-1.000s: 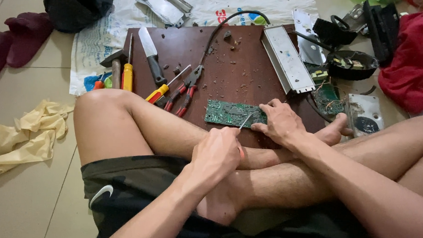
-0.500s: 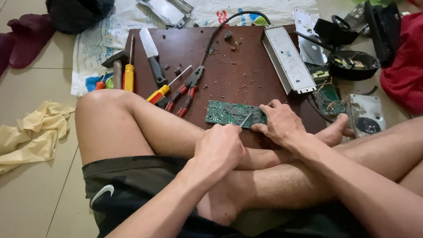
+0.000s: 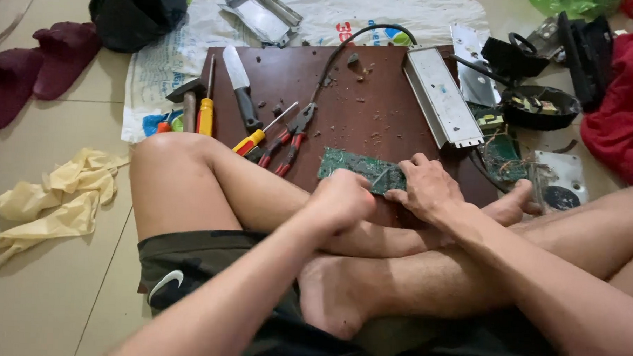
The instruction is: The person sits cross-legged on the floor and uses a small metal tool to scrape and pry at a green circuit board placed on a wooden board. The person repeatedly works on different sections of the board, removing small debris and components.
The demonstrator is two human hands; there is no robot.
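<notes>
The left hand [image 3: 340, 198] is closed in a grip on a thin metal tool [image 3: 381, 177] over the green circuit board [image 3: 359, 170]. The right hand [image 3: 428, 190] presses that board flat at the brown board's [image 3: 375, 96] near edge. A black bowl [image 3: 540, 107] past the right edge holds small parts.

- My brown board [image 3: 375, 96] on the floor carries a green circuit board [image 3: 352, 165] at its near edge.
- Pliers [image 3: 293, 135], knife [image 3: 241, 91] toward its left edge.
- Metal casing [image 3: 440, 97] along its right edge.

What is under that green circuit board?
The green circuit board lies on a dark brown wooden board scattered with small debris. The right hand and left hand cover its near edge, so what lies beneath there is hidden.
</notes>
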